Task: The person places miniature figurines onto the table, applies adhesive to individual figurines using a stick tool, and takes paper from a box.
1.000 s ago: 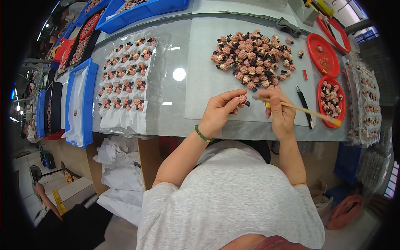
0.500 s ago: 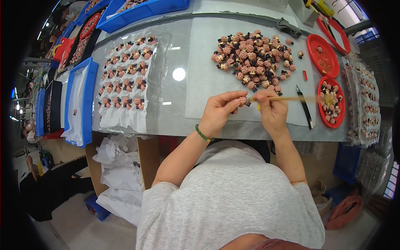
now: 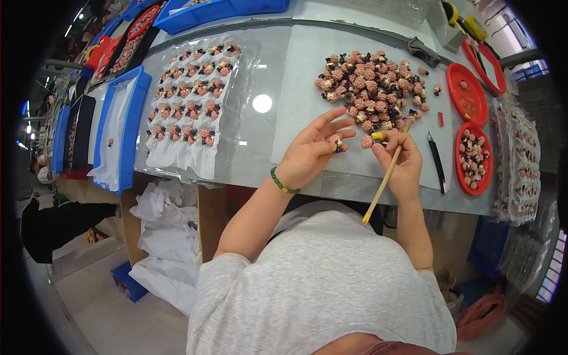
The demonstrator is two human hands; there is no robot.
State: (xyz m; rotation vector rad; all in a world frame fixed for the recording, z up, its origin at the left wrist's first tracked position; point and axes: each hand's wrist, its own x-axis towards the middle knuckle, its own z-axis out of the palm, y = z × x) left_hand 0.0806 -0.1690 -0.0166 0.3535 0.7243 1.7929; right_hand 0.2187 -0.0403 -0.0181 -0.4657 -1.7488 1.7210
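Note:
My left hand [image 3: 310,148], a green bead bracelet at its wrist, has its upper fingers spread. A small pink, black and cream figurine [image 3: 336,144] sits at its thumb and lower fingers. Opposite it, my right hand [image 3: 404,163] grips a thin wooden stick [image 3: 384,183] whose yellow-tipped end slants down toward my shirt. A yellow wrap [image 3: 377,136] covers a right fingertip, and a round pink knobbly piece [image 3: 367,142] touches it near the thumb. Just beyond both hands lies a large pile of similar figurines [image 3: 376,83] on a white sheet [image 3: 296,112].
Rows of figurines fill a paper-lined tray [image 3: 195,155] at left, beside a blue tray [image 3: 140,89]. To the right lie a black pen-like tool [image 3: 436,163], a red cap [image 3: 441,120] and two red dishes [image 3: 451,80]. Stacked clear trays [image 3: 526,160] stand at the far right.
My hands have moved apart, and the left fingers have spread. The stick has swung from pointing right to pointing down toward me. A pink piece now shows at my right fingertips.

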